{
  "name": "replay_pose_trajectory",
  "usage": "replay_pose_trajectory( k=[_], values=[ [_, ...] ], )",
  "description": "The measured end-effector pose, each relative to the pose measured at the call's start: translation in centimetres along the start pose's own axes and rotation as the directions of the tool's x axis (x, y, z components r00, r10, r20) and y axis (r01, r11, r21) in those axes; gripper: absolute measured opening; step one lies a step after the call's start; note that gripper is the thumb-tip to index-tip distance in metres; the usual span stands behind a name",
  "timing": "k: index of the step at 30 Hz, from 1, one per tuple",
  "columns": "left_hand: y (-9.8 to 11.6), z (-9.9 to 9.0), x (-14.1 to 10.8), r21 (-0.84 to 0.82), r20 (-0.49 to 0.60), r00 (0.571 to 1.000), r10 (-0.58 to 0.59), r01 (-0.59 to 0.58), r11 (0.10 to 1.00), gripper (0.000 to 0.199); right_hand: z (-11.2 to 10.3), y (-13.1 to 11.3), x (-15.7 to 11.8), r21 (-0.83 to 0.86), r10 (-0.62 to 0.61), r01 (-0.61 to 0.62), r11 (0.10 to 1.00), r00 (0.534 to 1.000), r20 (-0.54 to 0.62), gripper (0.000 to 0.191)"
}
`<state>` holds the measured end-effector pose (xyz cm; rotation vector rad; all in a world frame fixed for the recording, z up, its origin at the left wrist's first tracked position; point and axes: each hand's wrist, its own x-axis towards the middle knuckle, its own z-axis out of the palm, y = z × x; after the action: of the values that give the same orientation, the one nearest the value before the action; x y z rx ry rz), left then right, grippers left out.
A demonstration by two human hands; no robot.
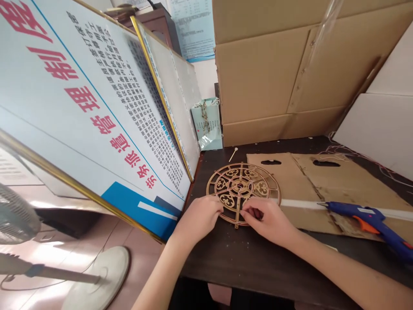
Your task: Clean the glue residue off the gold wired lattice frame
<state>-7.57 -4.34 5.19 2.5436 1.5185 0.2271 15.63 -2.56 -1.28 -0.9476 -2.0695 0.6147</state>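
A round openwork wooden wheel [240, 186], with spokes and cut-out leaf-like ornaments, lies on the dark table. A thin pale pinkish wire or thread seems to run over its middle. My left hand [201, 215] is closed at the wheel's near left rim, its fingertips bent over the edge. At the near right side, my right hand [269, 217] is pinched beside the lower spoke, thumb and forefinger together. Whatever sits between those fingers is too small or hidden to make out.
A blue glue gun [358, 213] lies on a flat cardboard sheet [290, 172] to the right. Behind stand a large cardboard box [258, 82] and a light blue gift bag [207, 125]. Framed boards [106, 107] lean at left, beside a fan [97, 280]. A small stick [233, 154] lies beyond the wheel.
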Motion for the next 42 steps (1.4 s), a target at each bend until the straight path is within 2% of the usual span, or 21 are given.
replay_pose_trajectory(
  k=[6,11,15,20,25,30,42],
  values=[
    [0.7,-0.4,-0.2,0.107,0.057,0.998,0.007,-0.013,0.994,0.008,-0.1,0.0,0.1,0.015,0.008,-0.008,1.000,1.000,0.014,0.033],
    [0.8,0.1,-0.7,0.146,0.039,0.999,-0.005,-0.001,0.989,0.012,-0.1,-0.3,0.3,0.019,-0.002,0.002,1.000,1.000,0.012,0.035],
    [0.2,1.2,-1.3,0.078,-0.043,0.999,-0.033,0.036,0.996,0.006,-0.2,-0.2,0.3,0.024,0.003,-0.004,1.000,1.000,0.018,0.034],
    [-0.4,2.3,-2.1,-0.047,-0.117,0.992,-0.048,0.042,0.998,0.012,-0.2,-0.1,0.2,0.026,0.013,-0.013,1.000,0.999,0.032,0.026],
    [-0.5,1.5,-2.0,-0.106,-0.088,0.996,-0.016,0.007,0.994,0.019,-0.2,-0.3,0.2,0.023,0.018,-0.019,1.000,0.999,0.037,0.015],
    [-0.2,0.5,-1.6,-0.091,-0.017,1.000,0.025,-0.026,0.996,0.020,-0.4,-0.6,0.3,0.022,0.020,-0.020,1.000,0.999,0.030,0.016],
    [-0.3,2.5,-2.5,-0.228,-0.123,0.992,-0.016,-0.013,0.974,0.023,-0.4,-0.8,0.3,0.006,0.004,-0.005,1.000,0.999,0.042,0.016]
  ],
)
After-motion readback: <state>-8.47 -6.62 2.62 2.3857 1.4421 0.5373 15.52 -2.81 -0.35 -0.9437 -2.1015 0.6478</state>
